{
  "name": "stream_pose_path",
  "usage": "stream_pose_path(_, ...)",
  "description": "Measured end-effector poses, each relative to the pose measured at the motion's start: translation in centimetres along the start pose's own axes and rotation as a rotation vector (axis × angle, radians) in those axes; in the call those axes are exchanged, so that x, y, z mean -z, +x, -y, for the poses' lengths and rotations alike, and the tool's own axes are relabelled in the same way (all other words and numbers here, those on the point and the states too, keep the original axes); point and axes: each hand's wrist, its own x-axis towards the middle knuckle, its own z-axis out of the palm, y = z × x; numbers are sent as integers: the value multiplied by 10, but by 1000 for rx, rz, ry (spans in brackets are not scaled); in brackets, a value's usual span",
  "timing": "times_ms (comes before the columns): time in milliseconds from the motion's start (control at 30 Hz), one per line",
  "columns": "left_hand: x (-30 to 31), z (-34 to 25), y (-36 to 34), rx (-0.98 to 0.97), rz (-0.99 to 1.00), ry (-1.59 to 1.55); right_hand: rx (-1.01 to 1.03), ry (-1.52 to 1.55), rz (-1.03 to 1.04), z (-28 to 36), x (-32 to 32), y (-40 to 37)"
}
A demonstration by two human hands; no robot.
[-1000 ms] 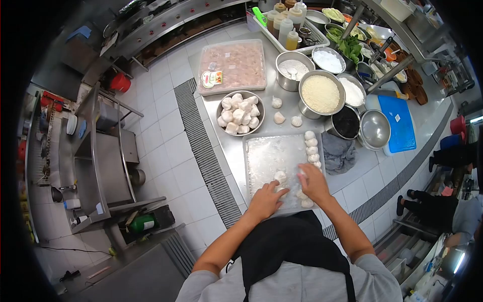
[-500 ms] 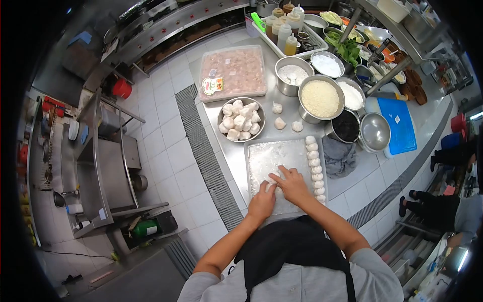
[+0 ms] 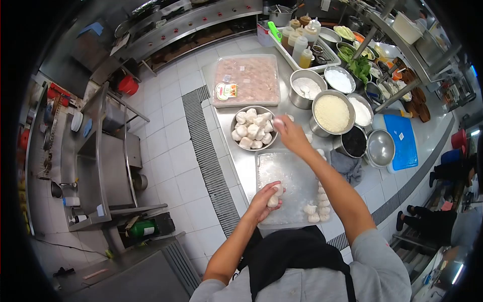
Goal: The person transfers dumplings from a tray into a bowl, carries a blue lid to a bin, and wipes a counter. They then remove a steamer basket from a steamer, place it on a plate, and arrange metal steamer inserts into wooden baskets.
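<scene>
My left hand [image 3: 265,201] is closed around white, rounded dumplings [image 3: 273,201], above the left side of a flour-dusted metal tray [image 3: 292,176]. My right hand [image 3: 293,135] reaches out beside the steel bowl of white dumplings [image 3: 252,128]. A pale, blurred dumpling [image 3: 278,125] sits at its fingertips. Along the tray's right side runs a row of pleated dumplings [image 3: 323,204], partly hidden by my right forearm. A small group of dumplings [image 3: 312,214] lies beside the row, near the tray's front edge. Another dumpling [image 3: 309,137] shows on the counter behind my right hand.
A lidded tub of pinkish meat [image 3: 246,78] stands behind the bowl. To the right are bowls of pale crumbs [image 3: 332,113], white powder [image 3: 359,109] and something black [image 3: 353,142], a grey cloth [image 3: 347,166] and a blue board [image 3: 401,141]. Squeeze bottles [image 3: 302,45] stand farther back.
Both hands were together on the tray. My right hand has moved up towards the bowl, and my left now holds dumplings. A small dumpling group now shows near the tray's front; the camera view shifted slightly.
</scene>
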Motion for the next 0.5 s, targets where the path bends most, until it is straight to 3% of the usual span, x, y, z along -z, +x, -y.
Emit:
stream_pose_path(67,-2,-10,-9,62,33,-118,2,-40,28,22,-6,44)
stream_pose_path(133,1,-7,-11,-10,8,-89,-35,-354,176,34,-16,77)
stream_pose_path(233,4,-3,-18,-61,-32,-68,-55,-544,312,23,-38,95)
stream_pose_path(367,13,-2,-27,-127,-66,28,-31,-556,320,4,-40,108)
stream_pose_path(433,15,-11,-26,-201,-64,-7,-166,-210,230,-20,-46,113)
stream_pose_path(467,17,-15,-23,-231,-52,-2,-166,-214,231,-26,-45,113)
stream_pose_path(500,18,-22,-21,-231,-48,-7,-210,-146,88,-26,-42,108)
